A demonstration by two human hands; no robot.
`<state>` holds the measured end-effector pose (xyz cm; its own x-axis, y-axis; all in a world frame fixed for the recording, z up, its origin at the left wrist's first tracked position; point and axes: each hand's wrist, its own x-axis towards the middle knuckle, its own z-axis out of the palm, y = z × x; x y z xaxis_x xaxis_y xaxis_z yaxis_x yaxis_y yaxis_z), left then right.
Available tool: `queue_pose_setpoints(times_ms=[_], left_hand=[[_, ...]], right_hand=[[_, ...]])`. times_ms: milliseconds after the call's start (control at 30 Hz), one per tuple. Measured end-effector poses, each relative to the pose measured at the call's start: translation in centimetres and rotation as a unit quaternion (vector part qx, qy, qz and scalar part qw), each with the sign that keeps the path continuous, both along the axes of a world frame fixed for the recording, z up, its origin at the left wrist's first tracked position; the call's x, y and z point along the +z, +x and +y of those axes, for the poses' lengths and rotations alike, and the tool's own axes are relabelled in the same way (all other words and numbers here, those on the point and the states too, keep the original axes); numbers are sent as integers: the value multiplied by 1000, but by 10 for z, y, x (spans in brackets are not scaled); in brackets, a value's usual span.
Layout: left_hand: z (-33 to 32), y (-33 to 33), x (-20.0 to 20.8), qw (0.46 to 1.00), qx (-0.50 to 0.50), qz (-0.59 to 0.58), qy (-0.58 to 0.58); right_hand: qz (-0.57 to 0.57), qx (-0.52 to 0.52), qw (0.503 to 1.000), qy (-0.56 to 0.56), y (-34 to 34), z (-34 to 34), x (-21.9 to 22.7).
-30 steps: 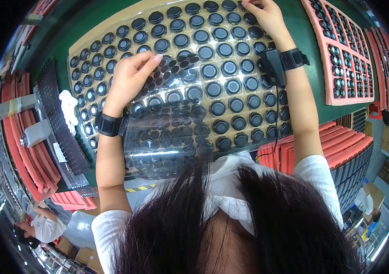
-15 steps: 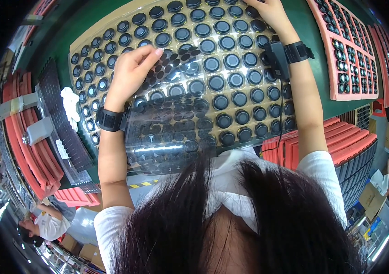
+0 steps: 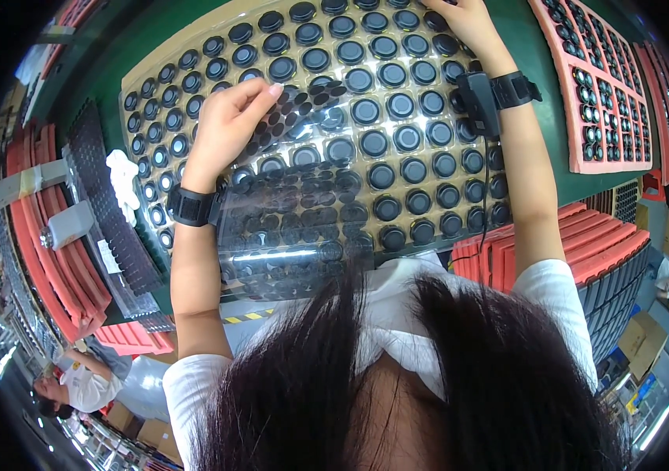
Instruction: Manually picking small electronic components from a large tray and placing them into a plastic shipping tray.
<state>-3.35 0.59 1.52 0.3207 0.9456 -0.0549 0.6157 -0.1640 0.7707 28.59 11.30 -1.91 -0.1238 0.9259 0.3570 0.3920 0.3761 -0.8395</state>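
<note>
A clear plastic sheet (image 3: 287, 255) with dark round spots is grasped at its far edge by the pinched fingers (image 3: 262, 96) of the left hand (image 3: 221, 127), and is curled from there toward the wearer. Beneath and beyond these fingers, rows of black round parts (image 3: 373, 142) are seated in a clear tray (image 3: 399, 189). The right hand (image 3: 469, 33) is held over the tray's far right corner; its fingertips are cut off by the view's edge, so whether anything is gripped cannot be told. Left of the left fingers, 1 white cloth-like item (image 3: 121, 180) is laid. Right of the right fingers, 1 pink tray (image 3: 606, 110) is set on the green desk (image 3: 126, 43).
</note>
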Motion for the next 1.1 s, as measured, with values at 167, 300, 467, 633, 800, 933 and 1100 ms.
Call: queue_pose_setpoints(times_ms=[167, 300, 467, 633, 800, 933, 1100], left_hand=[[-3, -2, -2, 1000, 6, 7, 7], [0, -2, -7, 999, 1, -7, 38], [1, -2, -6, 999, 0, 3, 37], [0, -2, -3, 1000, -1, 13, 19], [-1, -1, -1, 1000, 2, 8, 6], [-1, 0, 0, 1000, 3, 6, 4], [-2, -1, -1, 1000, -1, -5, 5]], right_hand=[[16, 20, 1000, 1, -4, 1, -2], [20, 9, 1000, -17, 0, 0, 0], [15, 16, 1000, -16, 0, 1, -1], [28, 26, 999, -22, 0, 2, 0], [29, 26, 999, -18, 1, 2, -1], [29, 26, 999, -14, 2, 2, -2], [36, 24, 999, -22, 1, 2, -4]])
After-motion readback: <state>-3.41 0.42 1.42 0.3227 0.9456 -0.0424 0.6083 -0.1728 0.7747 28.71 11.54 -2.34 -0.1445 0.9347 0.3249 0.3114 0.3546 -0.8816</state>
